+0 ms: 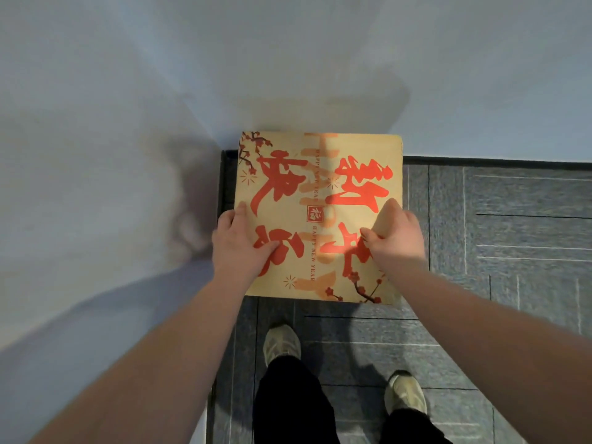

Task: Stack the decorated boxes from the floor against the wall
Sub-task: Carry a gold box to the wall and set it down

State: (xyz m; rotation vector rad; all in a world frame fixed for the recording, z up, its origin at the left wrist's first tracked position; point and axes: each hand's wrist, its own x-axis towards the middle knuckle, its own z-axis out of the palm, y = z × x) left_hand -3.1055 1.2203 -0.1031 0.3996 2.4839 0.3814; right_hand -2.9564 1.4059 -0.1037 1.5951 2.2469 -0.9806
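Observation:
A tan decorated box (320, 187) with large red characters and plum blossom prints fills the middle of the head view, in the corner where two walls meet. Its far edge is at the back wall. My left hand (238, 238) grips its left edge, thumb on top. My right hand (395, 237) grips the right edge, thumb and fingers pinched on the top face. What lies beneath the box is hidden, so I cannot tell whether it rests on other boxes.
A pale wall (96, 155) runs along the left and another across the back. Grey carpet tiles (512, 235) cover the floor to the right. My two feet in light shoes (282, 344) stand just behind the box.

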